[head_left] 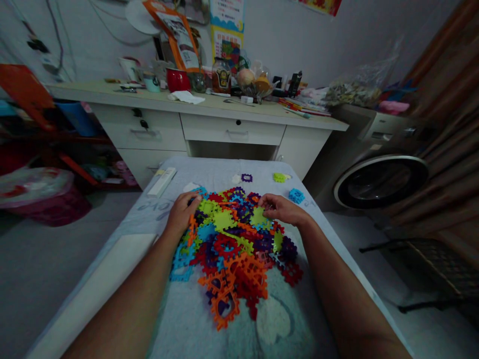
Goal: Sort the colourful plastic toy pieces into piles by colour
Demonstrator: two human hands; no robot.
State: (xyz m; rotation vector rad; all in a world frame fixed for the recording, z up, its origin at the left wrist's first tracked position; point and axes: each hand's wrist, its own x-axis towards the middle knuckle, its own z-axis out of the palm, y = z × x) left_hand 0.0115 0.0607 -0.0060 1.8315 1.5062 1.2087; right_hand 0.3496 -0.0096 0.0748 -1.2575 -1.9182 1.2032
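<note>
A heap of interlocking plastic building pieces [228, 244] in orange, red, purple, blue and lime green lies on a cloth-covered table. My left hand [181, 213] rests against the heap's left edge, thumb and fingers apart, with nothing visible in its grasp. On the other side, my right hand [281, 208] has its fingers bent and its thumb at a flat lime green toothed piece [258, 217], which it pinches by the edge. Linked orange pieces [225, 304] spread toward me at the front of the heap. Undersides of both hands are hidden.
Beyond the heap lie a purple square frame [247, 177], a green piece [279, 177] and a blue block [296, 195]. A white box [162, 182] sits at the table's far left. Behind stands a cluttered white desk [209, 107]; a washing machine [374, 164] is to the right.
</note>
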